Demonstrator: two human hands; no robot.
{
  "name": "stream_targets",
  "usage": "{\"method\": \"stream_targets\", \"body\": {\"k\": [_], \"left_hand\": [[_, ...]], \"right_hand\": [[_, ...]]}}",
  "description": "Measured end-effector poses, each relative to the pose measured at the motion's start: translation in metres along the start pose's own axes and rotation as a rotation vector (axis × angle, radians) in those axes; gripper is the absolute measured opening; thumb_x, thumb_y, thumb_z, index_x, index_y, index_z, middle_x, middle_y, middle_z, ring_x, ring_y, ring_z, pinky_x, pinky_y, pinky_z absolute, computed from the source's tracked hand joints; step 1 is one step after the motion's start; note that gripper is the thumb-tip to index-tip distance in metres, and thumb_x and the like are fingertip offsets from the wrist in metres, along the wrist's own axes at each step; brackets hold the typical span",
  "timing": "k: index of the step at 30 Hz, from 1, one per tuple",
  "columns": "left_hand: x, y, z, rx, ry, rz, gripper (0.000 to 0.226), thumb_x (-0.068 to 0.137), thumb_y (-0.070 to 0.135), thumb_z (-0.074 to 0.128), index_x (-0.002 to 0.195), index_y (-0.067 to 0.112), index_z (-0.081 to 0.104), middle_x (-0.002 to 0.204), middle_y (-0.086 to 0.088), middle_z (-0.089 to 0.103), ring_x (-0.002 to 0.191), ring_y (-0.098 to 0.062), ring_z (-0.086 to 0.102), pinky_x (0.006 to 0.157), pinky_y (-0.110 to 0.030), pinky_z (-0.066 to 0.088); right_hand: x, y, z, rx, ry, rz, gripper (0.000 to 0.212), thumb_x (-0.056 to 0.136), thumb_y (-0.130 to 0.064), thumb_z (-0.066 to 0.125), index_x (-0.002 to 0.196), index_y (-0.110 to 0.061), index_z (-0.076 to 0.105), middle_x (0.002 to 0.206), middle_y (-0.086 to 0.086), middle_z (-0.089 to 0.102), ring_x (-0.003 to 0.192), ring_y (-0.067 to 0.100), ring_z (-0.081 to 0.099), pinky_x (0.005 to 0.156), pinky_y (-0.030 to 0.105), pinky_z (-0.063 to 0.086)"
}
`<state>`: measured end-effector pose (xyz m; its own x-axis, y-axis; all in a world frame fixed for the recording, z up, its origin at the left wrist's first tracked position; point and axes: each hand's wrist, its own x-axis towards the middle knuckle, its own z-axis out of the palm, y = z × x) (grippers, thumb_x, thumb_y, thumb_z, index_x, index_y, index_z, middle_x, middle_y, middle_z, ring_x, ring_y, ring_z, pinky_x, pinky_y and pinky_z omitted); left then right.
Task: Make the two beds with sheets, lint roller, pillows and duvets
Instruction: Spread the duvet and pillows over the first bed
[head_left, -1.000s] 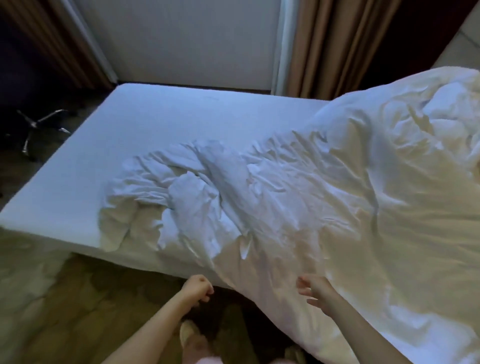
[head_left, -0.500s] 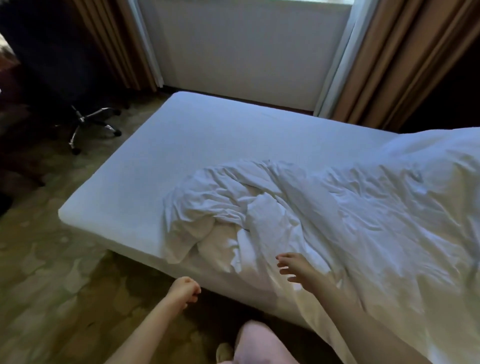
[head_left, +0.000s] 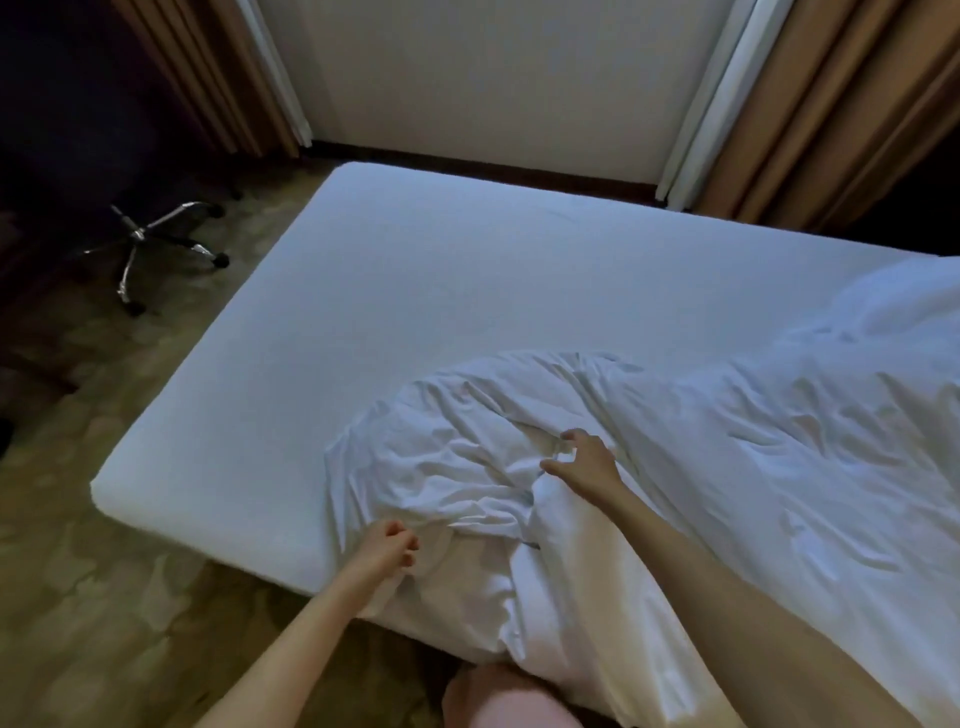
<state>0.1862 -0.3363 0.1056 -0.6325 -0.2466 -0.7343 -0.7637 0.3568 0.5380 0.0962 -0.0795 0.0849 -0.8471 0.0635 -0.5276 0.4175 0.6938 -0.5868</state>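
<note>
- you are standing at the near long side of the bed (head_left: 415, 312); its white sheet (head_left: 467, 249) is lying smooth and tight over the left half.
- the white duvet (head_left: 753, 467) is lying crumpled over the right part of the bed. its bunched end is reaching about mid-bed, and its near edge is hanging over the side toward you.
- your right hand (head_left: 584, 462) is resting on a raised fold at the bunched end. the fingers are spreading wide and bending slightly, thumb pointing left, not closing round the cloth.
- your left hand (head_left: 387, 545) is sitting at the bed's near edge, where the duvet's corner is draping down. the fingers are curling in with the thumb against them; cannot tell whether any cloth is being pinched.
- a pink garment (head_left: 509, 701) is showing at the bottom edge, just below the hanging duvet.
- a chrome chair base (head_left: 156, 244) with castors is standing on the patterned carpet (head_left: 104, 597), well apart from the bed, far left.
- tan curtains (head_left: 810, 114) are hanging either side of a pale wall panel (head_left: 493, 78) beyond the bed.
</note>
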Motion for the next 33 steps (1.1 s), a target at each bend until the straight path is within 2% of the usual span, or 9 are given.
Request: {"method": "stream_targets", "body": {"k": [2, 5, 7, 9, 12, 15, 24, 30, 33], "left_hand": [[0.034, 0.025, -0.006, 0.130, 0.072, 0.096, 0.002, 0.090, 0.015, 0.056, 0.091, 0.013, 0.055, 0.101, -0.009, 0.059, 0.091, -0.024, 0.060, 0.073, -0.033, 0.049], [0.073, 0.043, 0.007, 0.560, -0.026, 0.168, 0.092, 0.074, 0.046, 0.072, 0.146, 0.023, 0.021, 0.151, -0.012, 0.016, 0.137, -0.034, 0.027, 0.107, -0.043, 0.031], [0.088, 0.040, 0.031, 0.905, -0.126, 0.171, 0.121, 0.068, 0.059, 0.071, 0.146, 0.039, -0.019, 0.152, -0.011, -0.028, 0.142, -0.043, -0.005, 0.111, -0.054, 0.017], [0.099, 0.028, 0.051, 1.138, -0.124, 0.213, 0.114, 0.078, 0.057, 0.064, 0.137, 0.041, -0.032, 0.146, -0.021, -0.038, 0.138, -0.052, -0.010, 0.110, -0.058, 0.015], [0.110, 0.028, 0.046, 1.195, 0.043, 0.351, 0.071, 0.091, 0.045, 0.046, 0.150, 0.037, 0.006, 0.149, -0.022, 0.019, 0.124, -0.043, 0.040, 0.098, -0.044, 0.038], [0.110, 0.075, 0.013, 1.000, 0.149, 0.544, 0.029, 0.089, 0.038, 0.050, 0.112, 0.021, 0.049, 0.106, -0.011, 0.063, 0.095, -0.032, 0.062, 0.072, -0.036, 0.045], [0.048, 0.292, -0.075, 0.859, 0.489, 1.095, 0.011, 0.084, 0.009, 0.051, 0.088, 0.017, 0.058, 0.083, -0.008, 0.062, 0.073, -0.028, 0.052, 0.066, -0.032, 0.035], [0.016, 0.272, -0.070, 0.796, 0.273, 1.177, 0.017, 0.080, 0.007, 0.047, 0.073, 0.019, 0.057, 0.073, -0.001, 0.061, 0.075, -0.026, 0.057, 0.064, -0.033, 0.041], [0.023, 0.221, -0.055, 0.887, 0.066, 1.095, 0.018, 0.085, 0.011, 0.048, 0.083, 0.018, 0.064, 0.090, -0.007, 0.068, 0.094, -0.030, 0.061, 0.075, -0.036, 0.047]], "right_hand": [[0.030, 0.005, -0.003, -0.122, -0.088, 0.083, 0.095, 0.069, -0.056, 0.072, 0.142, -0.012, 0.031, 0.143, 0.012, 0.039, 0.130, 0.030, 0.040, 0.102, 0.040, 0.039], [0.038, 0.034, 0.023, -0.297, -0.209, 0.258, 0.127, 0.056, -0.063, 0.075, 0.149, -0.018, 0.000, 0.147, 0.019, 0.029, 0.132, 0.035, 0.036, 0.100, 0.046, 0.041], [0.024, 0.054, 0.047, -0.434, -0.138, 0.253, 0.098, 0.079, -0.035, 0.065, 0.149, -0.020, -0.002, 0.141, 0.020, 0.034, 0.125, 0.034, 0.043, 0.092, 0.045, 0.047], [0.018, 0.074, 0.050, -0.502, -0.027, 0.161, 0.066, 0.089, -0.013, 0.049, 0.146, -0.013, 0.017, 0.130, 0.016, 0.049, 0.114, 0.032, 0.053, 0.086, 0.039, 0.049], [0.020, 0.104, 0.002, -0.387, 0.077, 0.140, 0.041, 0.087, -0.012, 0.049, 0.128, -0.011, 0.048, 0.114, 0.013, 0.063, 0.106, 0.030, 0.060, 0.081, 0.032, 0.045], [0.011, 0.109, -0.069, -0.153, 0.145, 0.100, 0.010, 0.081, -0.010, 0.063, 0.091, -0.012, 0.065, 0.095, 0.010, 0.067, 0.091, 0.026, 0.062, 0.069, 0.030, 0.038], [-0.050, 0.031, -0.180, 0.141, 0.285, -0.048, 0.018, 0.084, -0.021, 0.067, 0.076, -0.004, 0.067, 0.065, 0.001, 0.055, 0.062, 0.013, 0.048, 0.059, 0.029, 0.028], [-0.120, 0.033, -0.144, 0.210, 0.624, 0.160, 0.024, 0.095, -0.020, 0.051, 0.101, -0.005, 0.069, 0.103, 0.007, 0.067, 0.095, 0.023, 0.060, 0.077, 0.032, 0.044], [-0.163, 0.032, -0.085, 0.299, 0.573, 0.294, 0.021, 0.093, -0.017, 0.052, 0.104, -0.007, 0.067, 0.105, 0.011, 0.067, 0.090, 0.023, 0.061, 0.075, 0.029, 0.046]]}}
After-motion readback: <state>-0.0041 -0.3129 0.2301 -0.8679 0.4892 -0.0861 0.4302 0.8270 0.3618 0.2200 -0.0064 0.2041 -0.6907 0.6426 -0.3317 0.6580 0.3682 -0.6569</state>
